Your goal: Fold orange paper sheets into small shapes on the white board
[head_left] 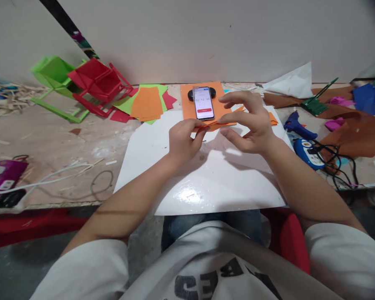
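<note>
Two hands are being held over a cluttered counter (50,141), above a glossy white sheet (206,183) that is overhanging the near edge. That slick sheet could, by judgement, be dragged forward by a leaning forearm, shifting everything on it. The phone (204,103), lying just beyond the hands, could be knocked by a wide movement. The small folded orange paper (214,123) is being gripped only at its ends, so it could be creased askew or torn. The paper is being held between the hands, just above the sheet. Its left end is being pinched by the thumb and pressed-together fingers (196,132) of the left hand (183,141). Its right end is being touched by the thumb and index tip of the right hand (253,125), the other fingers being spread above it.
</note>
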Demonstrator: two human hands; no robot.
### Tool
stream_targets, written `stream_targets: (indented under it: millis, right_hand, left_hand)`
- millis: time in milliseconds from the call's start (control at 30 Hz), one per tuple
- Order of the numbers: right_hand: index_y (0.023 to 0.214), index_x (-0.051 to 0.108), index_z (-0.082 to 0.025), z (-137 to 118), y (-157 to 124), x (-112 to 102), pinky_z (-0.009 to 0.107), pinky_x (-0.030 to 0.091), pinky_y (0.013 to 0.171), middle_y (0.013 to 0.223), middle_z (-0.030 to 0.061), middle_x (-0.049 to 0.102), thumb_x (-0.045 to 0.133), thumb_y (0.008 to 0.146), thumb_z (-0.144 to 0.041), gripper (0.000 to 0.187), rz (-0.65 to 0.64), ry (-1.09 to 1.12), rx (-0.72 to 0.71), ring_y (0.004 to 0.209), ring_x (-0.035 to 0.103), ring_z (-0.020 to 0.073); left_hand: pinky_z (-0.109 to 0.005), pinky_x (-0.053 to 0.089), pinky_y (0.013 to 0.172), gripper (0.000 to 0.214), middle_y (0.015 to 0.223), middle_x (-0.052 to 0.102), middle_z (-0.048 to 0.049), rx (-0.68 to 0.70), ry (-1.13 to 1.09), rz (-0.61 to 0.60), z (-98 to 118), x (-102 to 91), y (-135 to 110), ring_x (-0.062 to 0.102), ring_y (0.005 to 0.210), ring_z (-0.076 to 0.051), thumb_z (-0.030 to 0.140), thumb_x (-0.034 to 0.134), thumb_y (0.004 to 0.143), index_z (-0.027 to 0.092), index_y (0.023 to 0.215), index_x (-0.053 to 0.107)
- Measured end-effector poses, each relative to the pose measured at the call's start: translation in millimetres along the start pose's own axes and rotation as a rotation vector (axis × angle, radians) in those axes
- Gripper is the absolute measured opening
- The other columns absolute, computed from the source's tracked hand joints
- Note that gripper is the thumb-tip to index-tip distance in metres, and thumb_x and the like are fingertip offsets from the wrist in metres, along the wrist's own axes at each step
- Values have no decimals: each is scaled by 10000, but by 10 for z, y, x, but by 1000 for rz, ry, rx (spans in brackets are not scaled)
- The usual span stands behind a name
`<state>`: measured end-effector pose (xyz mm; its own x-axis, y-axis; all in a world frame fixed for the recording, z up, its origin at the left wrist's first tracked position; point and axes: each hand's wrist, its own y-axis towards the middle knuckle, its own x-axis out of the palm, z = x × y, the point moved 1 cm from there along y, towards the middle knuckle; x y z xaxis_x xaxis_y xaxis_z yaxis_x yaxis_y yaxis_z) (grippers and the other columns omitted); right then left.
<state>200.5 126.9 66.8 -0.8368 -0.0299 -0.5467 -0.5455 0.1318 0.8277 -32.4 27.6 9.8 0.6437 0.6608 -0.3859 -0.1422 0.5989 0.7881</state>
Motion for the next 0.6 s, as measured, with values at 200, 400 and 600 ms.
stream_targets:
  millis: [200, 400, 600]
  right_hand:
    - [1344, 874, -351, 39, 23, -87, 763, 527, 1320, 1798, 48, 713, 748, 1145, -396, 240, -182, -158, 36, 1348, 832, 389]
    - [1437, 852, -419, 82, 26, -125, 715, 597, 1303, 1779, 7, 723, 737, 1171, -477, 295, -245, -166, 88, 1442, 793, 396]
    - [1183, 903, -365, 76, 47, -133, 686, 691, 1195, 1539, 85, 800, 682, 1160, -611, 332, -34, 56, 175, 1393, 807, 400]
  left_hand:
    - [-315, 583, 741, 106, 836, 824, -9, -269, -122, -13, 135, -38, 47, 722, 754, -187, 315, 842, 986, 245, 912, 811]
    - [-317, 571, 712, 181, 796, 793, -1, -452, -320, -45, 253, -64, 79, 686, 735, -181, 349, 924, 905, 243, 848, 788]
    - [-326, 553, 699, 189, 788, 788, -4, -431, -361, -69, 283, -72, 64, 681, 726, -182, 375, 904, 917, 253, 838, 783]
